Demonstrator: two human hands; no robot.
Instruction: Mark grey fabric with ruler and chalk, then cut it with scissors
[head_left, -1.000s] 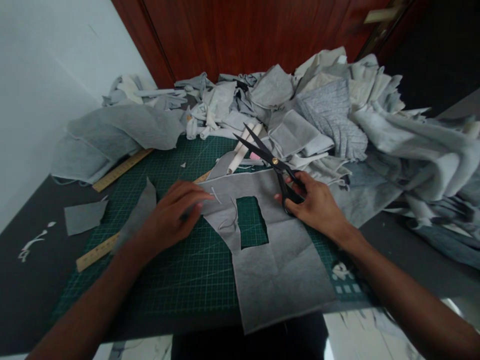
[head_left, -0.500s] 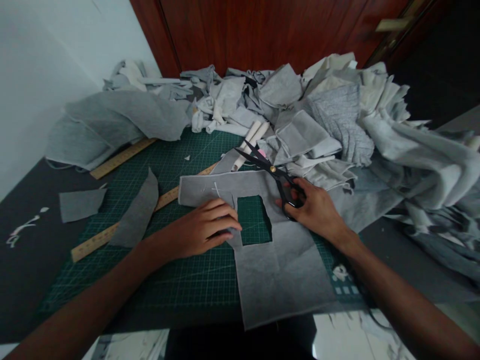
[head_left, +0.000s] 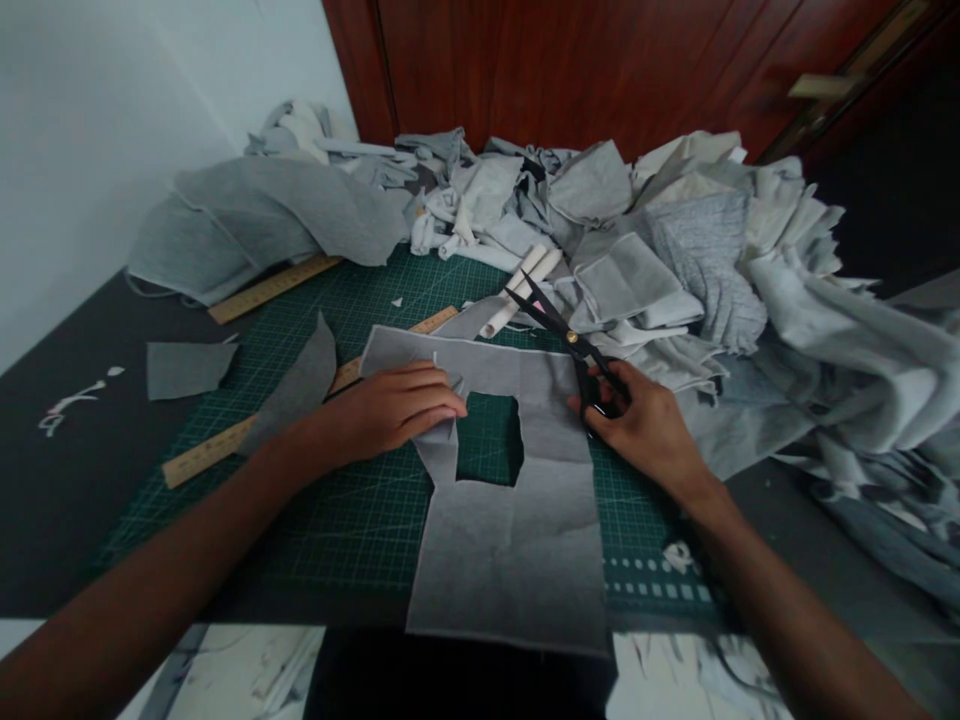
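A grey piece of fabric (head_left: 517, 560) with a rough rectangular hole lies across the green cutting mat (head_left: 360, 550), its near end reaching past the table edge. My left hand (head_left: 401, 405) is closed on the fabric left of the hole, thumb and fingers pinching its edge. Black scissors (head_left: 572, 338) are in my right hand (head_left: 645, 425), fingers through the handles. Their blades stand slightly apart, pointing away and to the left over the fabric's far right corner. Through the hole the mat shows.
Piled grey and off-white cloth (head_left: 600, 190) runs along the back and right. A wooden ruler (head_left: 206, 455) lies under a curved grey scrap (head_left: 300, 380). Another ruler (head_left: 274, 287) sits partly beneath draped cloth (head_left: 270, 205). Pale rolls (head_left: 517, 295) lie beyond the scissors.
The fabric has turned and slid left across the mat, drawn along with my left hand. My right hand with the scissors is now by its right edge. The camera view has shifted slightly.
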